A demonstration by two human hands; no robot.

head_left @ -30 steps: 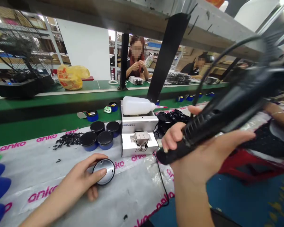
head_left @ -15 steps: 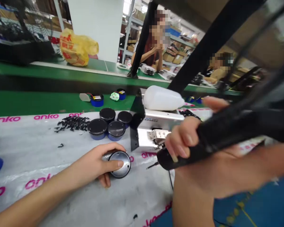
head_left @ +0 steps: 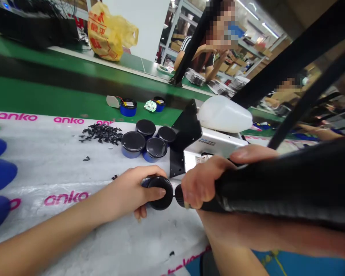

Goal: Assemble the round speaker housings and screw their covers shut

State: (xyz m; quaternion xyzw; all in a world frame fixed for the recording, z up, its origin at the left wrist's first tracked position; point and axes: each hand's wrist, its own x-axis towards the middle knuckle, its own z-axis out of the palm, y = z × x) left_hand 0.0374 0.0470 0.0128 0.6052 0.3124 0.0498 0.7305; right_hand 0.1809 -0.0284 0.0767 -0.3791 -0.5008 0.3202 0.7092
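Observation:
My left hand (head_left: 138, 191) is closed around a round case with a black lid (head_left: 161, 199), thumb lying on the lid. From the right, my right hand (head_left: 204, 182) grips a black electric screwdriver (head_left: 255, 184), held nearly level. Its thin bit meets or almost meets the right edge of the case; contact is hard to make out. Just behind my left hand stand several blue cases with black lids (head_left: 156, 147). Small black pieces (head_left: 103, 133) lie in a heap to their left.
A metal screw feeder (head_left: 218, 140) with a white plastic bottle (head_left: 224, 114) on top stands behind my right hand. Opened blue cases (head_left: 128, 107) with wires sit on the green bench. Blue parts (head_left: 1, 172) are at the left edge. A co-worker (head_left: 204, 57) sits across the bench.
The screwdriver has moved left and its bit now points at the case's edge. The case has turned in my left hand, its lid looking darker. The whole view has tilted.

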